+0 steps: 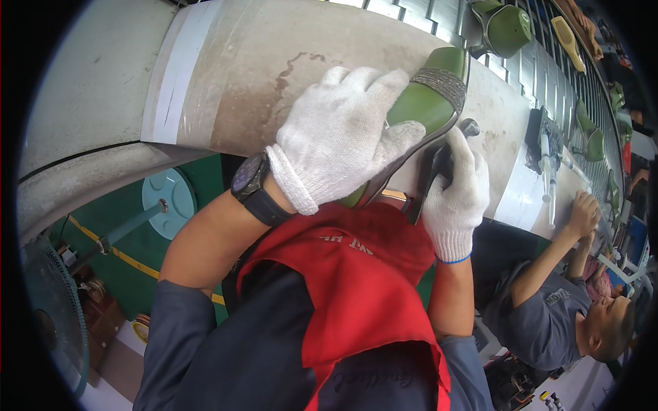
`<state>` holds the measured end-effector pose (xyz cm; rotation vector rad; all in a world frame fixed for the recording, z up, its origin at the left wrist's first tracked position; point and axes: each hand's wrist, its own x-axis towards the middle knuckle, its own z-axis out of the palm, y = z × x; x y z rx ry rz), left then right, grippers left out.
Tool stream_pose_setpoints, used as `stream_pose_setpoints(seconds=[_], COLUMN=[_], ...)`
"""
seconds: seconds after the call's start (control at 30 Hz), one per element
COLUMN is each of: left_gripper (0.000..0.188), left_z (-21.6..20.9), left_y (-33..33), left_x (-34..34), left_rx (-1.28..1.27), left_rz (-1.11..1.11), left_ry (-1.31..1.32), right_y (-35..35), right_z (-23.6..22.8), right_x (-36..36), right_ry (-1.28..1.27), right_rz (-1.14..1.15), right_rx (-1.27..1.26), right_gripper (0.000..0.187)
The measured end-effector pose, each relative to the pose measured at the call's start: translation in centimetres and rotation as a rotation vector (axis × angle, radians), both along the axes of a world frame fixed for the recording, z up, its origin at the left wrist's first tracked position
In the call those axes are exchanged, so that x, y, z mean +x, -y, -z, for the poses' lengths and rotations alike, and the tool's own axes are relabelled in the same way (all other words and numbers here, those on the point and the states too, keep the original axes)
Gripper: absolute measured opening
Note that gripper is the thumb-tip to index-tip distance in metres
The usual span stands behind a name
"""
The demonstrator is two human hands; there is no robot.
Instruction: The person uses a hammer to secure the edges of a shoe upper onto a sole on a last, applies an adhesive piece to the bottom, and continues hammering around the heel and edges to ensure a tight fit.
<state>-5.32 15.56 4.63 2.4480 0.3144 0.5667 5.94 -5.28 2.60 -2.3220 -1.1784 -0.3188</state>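
Observation:
A green shoe last (418, 109) lies tilted on the bench, its toe end pointing away from me. A grey textured strap (442, 88) crosses it, and a thin dark sole edge runs down its right side. My left hand (343, 123), in a white knit glove, presses on the last, thumb across its near part and fingers bent over the left side. Just right of the last, my gloved right hand (459, 181) is closed around a dark hammer-like tool (439, 161); a round metal end (469, 127) shows beside its fingers. The heel end is partly hidden under my left hand.
A worn beige bench (240, 82) runs across. Beyond it, a slatted metal conveyor (555, 75) carries more green lasts (508, 31) and a yellow brush-like piece (567, 42). A co-worker (548, 308) works at right. A fan (58, 315) stands at lower left.

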Motion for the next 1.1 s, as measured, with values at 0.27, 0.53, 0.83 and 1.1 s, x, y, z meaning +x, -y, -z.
stream_pose_setpoints(seconds=[0.27,0.53,0.83,1.1], left_gripper=[0.081,0.060,0.090,0.095], left_z=[-3.7,-2.0,7.7,8.5], left_y=[-1.5,-3.2,4.2,4.1], left_x=[3.7,-0.7,-7.1,-7.1], left_rx=[-0.003,0.367,0.267,0.222], left_rz=[0.123,0.321,0.193,0.173], left_ry=[-0.430,0.213,0.443,0.485], right_y=[0.2,0.7,2.2,2.9], right_z=[0.0,-0.5,-2.5,-5.6], right_x=[0.1,-0.1,-0.9,-4.0], right_ry=[-0.021,-0.057,-0.418,-1.058], right_rz=[-0.003,0.015,0.000,0.131], right_rx=[0.019,0.002,0.130,0.323], right_gripper=[0.064,0.075,0.046,0.041])
